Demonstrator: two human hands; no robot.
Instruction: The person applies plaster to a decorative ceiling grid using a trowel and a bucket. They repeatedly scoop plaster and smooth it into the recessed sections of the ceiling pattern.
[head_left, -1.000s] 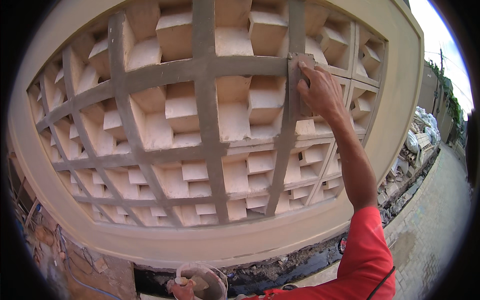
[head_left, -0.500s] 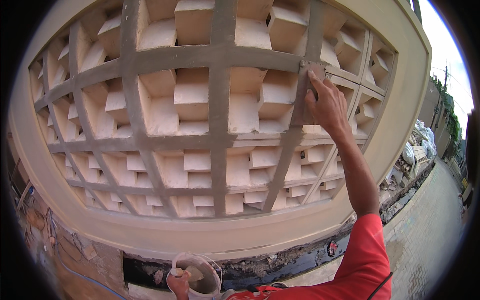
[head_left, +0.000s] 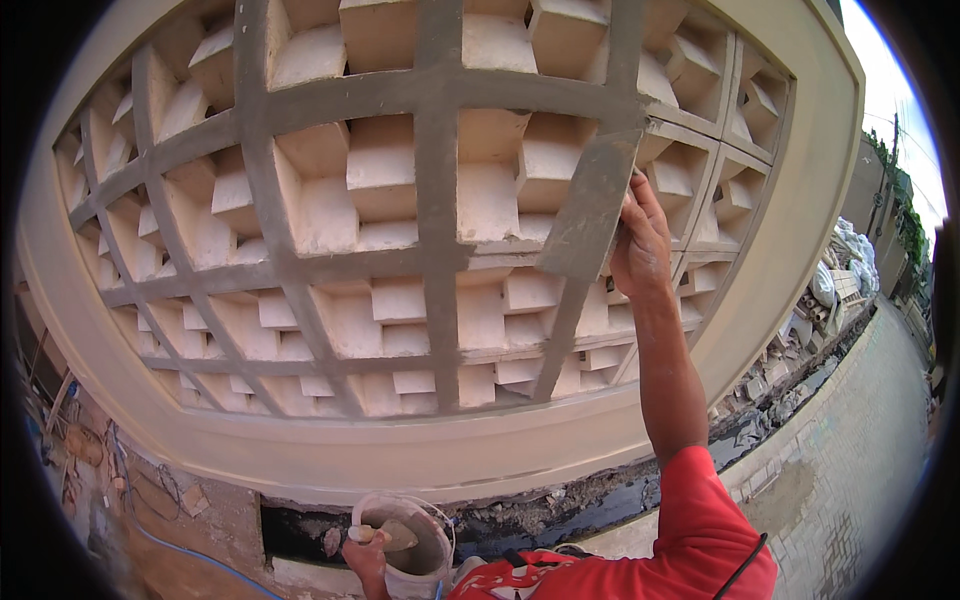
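Observation:
My right hand [head_left: 643,240] grips a flat rectangular plastering trowel [head_left: 592,208] at its right edge, with the fingers curled behind the plate. Its grey, smeared face shows, tilted in front of a vertical rib of the lattice block wall [head_left: 437,190]; I cannot tell whether it touches. Fresh grey mortar covers most ribs, while those at the right are still pale. Low down, my left hand [head_left: 368,562] is closed round the handle of a small pointing trowel [head_left: 400,536]. That blade sits over the mouth of a pale bucket [head_left: 440,545] holding greyish material.
A cream frame [head_left: 330,455] surrounds the lattice. Below it runs a dark trench [head_left: 500,532]. At left, a blue hose [head_left: 205,568] crosses bare ground. Rubble and white sacks [head_left: 852,262] lie at right beside a paved lane [head_left: 830,470].
My right hand has drawn lower and turned the plastering trowel, so its smeared face now shows instead of its back. The left hand still holds the pointing trowel at the bucket.

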